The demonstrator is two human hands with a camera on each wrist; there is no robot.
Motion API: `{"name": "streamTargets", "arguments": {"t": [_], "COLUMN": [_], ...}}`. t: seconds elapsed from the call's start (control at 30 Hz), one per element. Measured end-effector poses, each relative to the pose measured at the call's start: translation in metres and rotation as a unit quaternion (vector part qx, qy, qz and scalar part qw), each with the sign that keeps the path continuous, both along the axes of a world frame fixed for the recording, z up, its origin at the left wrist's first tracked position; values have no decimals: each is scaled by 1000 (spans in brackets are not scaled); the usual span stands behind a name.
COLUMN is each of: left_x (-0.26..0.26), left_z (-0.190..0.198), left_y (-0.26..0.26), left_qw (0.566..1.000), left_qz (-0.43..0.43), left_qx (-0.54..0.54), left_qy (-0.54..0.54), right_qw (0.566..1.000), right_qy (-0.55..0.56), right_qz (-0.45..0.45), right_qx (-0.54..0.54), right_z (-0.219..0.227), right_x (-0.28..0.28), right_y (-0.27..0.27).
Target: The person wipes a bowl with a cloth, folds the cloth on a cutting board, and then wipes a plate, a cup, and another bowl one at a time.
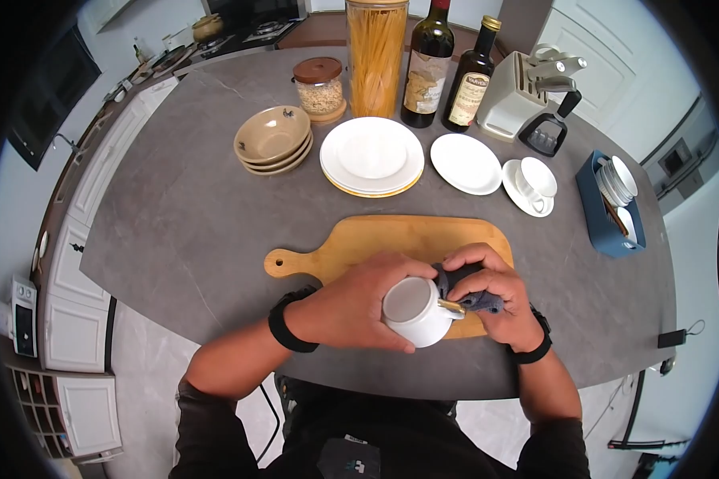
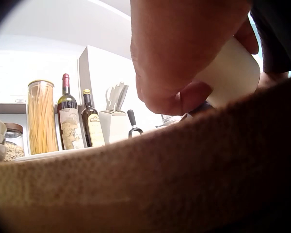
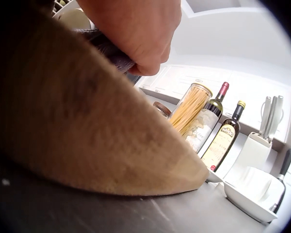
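Cup (image 1: 422, 326), white, above the near part of a wooden board (image 1: 407, 231) on the desk (image 1: 176, 199). My left grip (image 1: 343, 307) wraps it; my right grip (image 1: 516, 308) pinches dark cloth (image 1: 487, 302) beside its handle (image 1: 453, 310). Wiping seems likely: I'd steady the body, working gently around the handle.

Ok so there were two bottles (image 1: 429, 76), two lidded jars (image 1: 320, 97), three brown bowls (image 1: 272, 136), two white cups (image 1: 420, 315), plus one cutting board (image 1: 407, 237), one cloth (image 1: 486, 302), one knife block (image 1: 507, 100).
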State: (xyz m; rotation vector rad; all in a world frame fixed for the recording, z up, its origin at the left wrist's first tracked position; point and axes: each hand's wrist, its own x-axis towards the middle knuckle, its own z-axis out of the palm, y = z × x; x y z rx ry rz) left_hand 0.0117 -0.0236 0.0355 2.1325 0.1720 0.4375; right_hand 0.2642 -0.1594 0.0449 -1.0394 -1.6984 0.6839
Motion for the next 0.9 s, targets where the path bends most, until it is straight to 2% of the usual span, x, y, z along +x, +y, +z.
{"name": "streamTargets", "arguments": {"t": [0.13,0.2,0.23,0.33,0.4,0.43,0.5,0.63,0.7,0.83,0.9], "left_x": [0,-2,-2,-1,0,0,-1,-4,-4,-3,-3], "left_z": [2,6,7,10,7,4,4,11,10,4,3], "left_y": [1,3,4,7,8,7,6,7,7,5,3], "left_qw": [1000,999,998,999,999,999,998,998,997,996,996], "left_qz": [-11,-9,-1,-4,-10,-16,-18,-14,-2,18,17], "left_qx": [-10,-35,-61,-52,-44,-37,-50,-69,-75,-79,-80], "left_qy": [8,12,15,10,2,-5,-14,-5,-15,-42,-40], "right_qw": [1000,994,994,993,994,994,982,990,988,989,986], "right_qy": [-20,-98,-97,-86,93,92,171,108,70,57,79], "right_qz": [-6,-35,-38,-74,-39,-35,14,23,-8,-35,-96], "right_qx": [-14,17,17,33,-45,-47,-77,-92,-136,-134,-108], "right_z": [-1,-1,-6,-16,-14,-15,-19,-14,-11,-13,-18], "right_x": [4,7,6,2,2,3,3,4,2,1,2], "right_y": [0,0,0,2,0,0,0,1,0,1,0]}}
